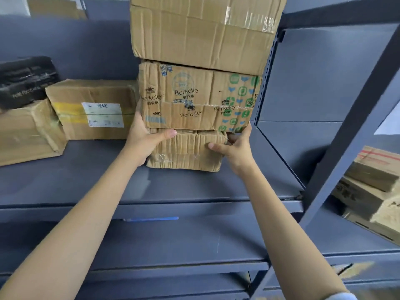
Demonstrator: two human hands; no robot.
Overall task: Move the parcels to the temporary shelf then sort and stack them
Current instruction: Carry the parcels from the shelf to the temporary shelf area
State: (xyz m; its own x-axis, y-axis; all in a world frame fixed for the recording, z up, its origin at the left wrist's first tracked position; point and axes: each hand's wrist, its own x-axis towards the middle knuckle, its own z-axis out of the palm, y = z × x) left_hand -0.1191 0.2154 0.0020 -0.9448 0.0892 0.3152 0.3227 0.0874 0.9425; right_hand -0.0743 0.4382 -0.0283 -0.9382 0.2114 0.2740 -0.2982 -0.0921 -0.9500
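The top carton [201, 29] of my stack runs off the upper edge, so I can't see its lid. My left hand [145, 144] hides its fingers behind the printed carton [194, 98], only the thumb showing on the small bottom box [186, 150]. My right hand [233, 148] has fingers tucked out of sight too. The black parcel [26, 81] has blurred, unreadable lettering. The white label [104, 114] is too small to read. Boxes at right [376, 167] are cut off by the frame.

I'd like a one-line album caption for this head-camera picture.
Both hands, left and right, grip the bottom box of a three-box stack on a grey shelf.
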